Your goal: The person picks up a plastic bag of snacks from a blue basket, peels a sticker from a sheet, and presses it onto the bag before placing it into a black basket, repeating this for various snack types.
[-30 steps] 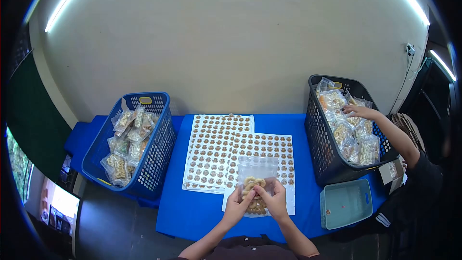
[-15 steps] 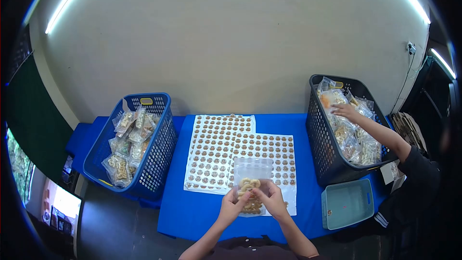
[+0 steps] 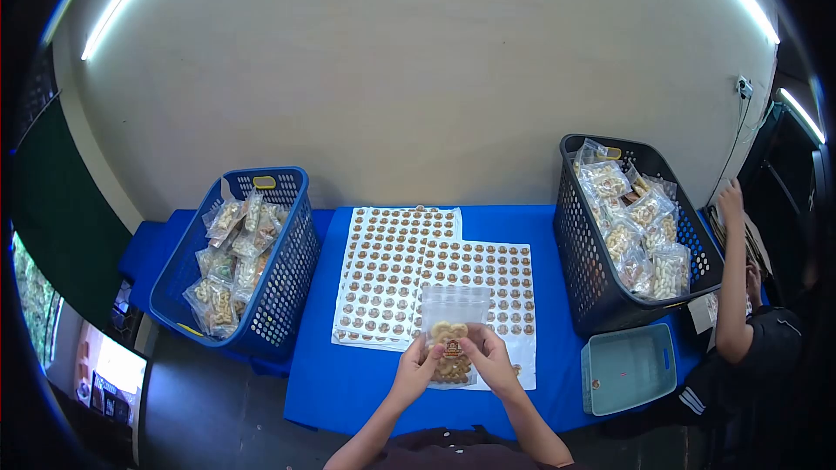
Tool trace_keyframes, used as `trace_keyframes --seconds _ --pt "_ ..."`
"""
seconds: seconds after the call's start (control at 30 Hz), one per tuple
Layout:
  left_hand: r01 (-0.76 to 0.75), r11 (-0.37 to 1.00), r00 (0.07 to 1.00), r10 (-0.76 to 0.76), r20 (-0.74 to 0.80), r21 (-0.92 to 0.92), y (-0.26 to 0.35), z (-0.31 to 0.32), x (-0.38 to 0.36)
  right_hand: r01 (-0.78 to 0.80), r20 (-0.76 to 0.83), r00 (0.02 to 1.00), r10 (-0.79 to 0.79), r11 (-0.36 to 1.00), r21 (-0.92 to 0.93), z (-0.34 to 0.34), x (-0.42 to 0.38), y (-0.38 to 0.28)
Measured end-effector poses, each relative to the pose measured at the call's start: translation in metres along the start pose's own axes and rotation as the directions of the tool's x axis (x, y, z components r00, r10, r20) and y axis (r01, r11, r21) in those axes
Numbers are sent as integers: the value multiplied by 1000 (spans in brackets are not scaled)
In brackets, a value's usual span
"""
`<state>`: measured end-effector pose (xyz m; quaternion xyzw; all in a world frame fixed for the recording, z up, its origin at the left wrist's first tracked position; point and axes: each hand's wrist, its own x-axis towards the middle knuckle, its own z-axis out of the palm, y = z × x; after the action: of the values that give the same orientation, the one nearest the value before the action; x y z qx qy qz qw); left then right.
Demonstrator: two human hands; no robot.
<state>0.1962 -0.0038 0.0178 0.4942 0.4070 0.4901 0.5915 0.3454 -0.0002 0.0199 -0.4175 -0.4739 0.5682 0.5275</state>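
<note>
Above the front of the sticker sheets [image 3: 387, 274], both my hands grip a clear plastic bag of pale, curled snack pieces [image 3: 458, 303]. My left hand [image 3: 418, 372] is closed on the bag's left edge and my right hand [image 3: 490, 360] on its right edge. A round brown sticker [image 3: 452, 348] shows on the bag's front between my two thumbs, whose tips lie by its sides. The bag stands roughly upright, its top part unfilled. My other fingers are hidden behind it.
A blue basket [image 3: 283, 292] with filled bags stands left; a black basket [image 3: 570, 270] with more stands right. A grey-green tray [image 3: 629, 396] sits at the blue table's [image 3: 348, 396] right front. At far right a person's raised arm [image 3: 734, 287] shows near stacked cardboard.
My thumbs have moved apart, so the sticker on the bag now shows. The other person's hand has left the black basket and moved right; an orange-tinted bag there is gone from the pile.
</note>
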Motion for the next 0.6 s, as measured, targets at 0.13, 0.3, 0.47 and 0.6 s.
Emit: trace_keyframes --seconds 0.13,0.3,0.47,0.6 --pt "-23 1000 997 24 68 -12 -3 -2 -1 78 62 996 -67 974 -214 -2 -4 -1" --pt "2 1000 997 -3 79 20 0 0 -1 71 90 995 -50 967 -244 -5 -5 0" --pt "-1 1000 994 4 105 -29 -6 2 3 54 155 987 -34 991 -126 -13 -6 -5" --pt "-48 978 996 31 83 205 4 -3 6 -40 160 986 37 999 15 -16 -8 -11"
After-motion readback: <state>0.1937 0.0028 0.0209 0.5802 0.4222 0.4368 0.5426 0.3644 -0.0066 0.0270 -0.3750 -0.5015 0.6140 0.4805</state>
